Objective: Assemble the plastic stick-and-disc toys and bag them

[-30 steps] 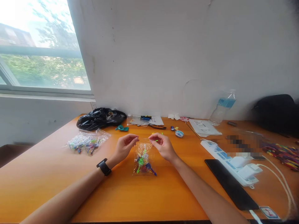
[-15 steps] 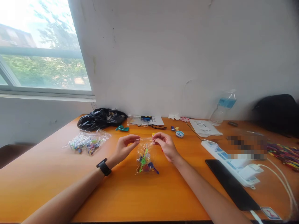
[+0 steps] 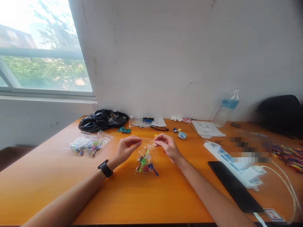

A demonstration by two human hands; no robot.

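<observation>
A small clear plastic bag [image 3: 147,159] hangs upright between my hands, its lower part near the wooden table [image 3: 113,201]. Inside it are several small coloured pieces, green, blue and other colours, too small to name. My left hand [image 3: 127,147] pinches the bag's top left corner between thumb and fingertips. At the top right corner my right hand [image 3: 167,147] pinches the other end of the bag's mouth. A black watch [image 3: 105,168] is on my left wrist. Small yellow and red bits show beside my right hand.
To the left lie clear bags of small colourful pieces [image 3: 88,143], with a black plastic bag [image 3: 101,120] behind. On the right are a white power strip [image 3: 227,160], a black phone [image 3: 234,186] and cables. A plastic bottle [image 3: 226,110] stands near the wall.
The bag has swung slightly left and its contents have shifted a little. Both hands keep their pinch in nearly the same place.
</observation>
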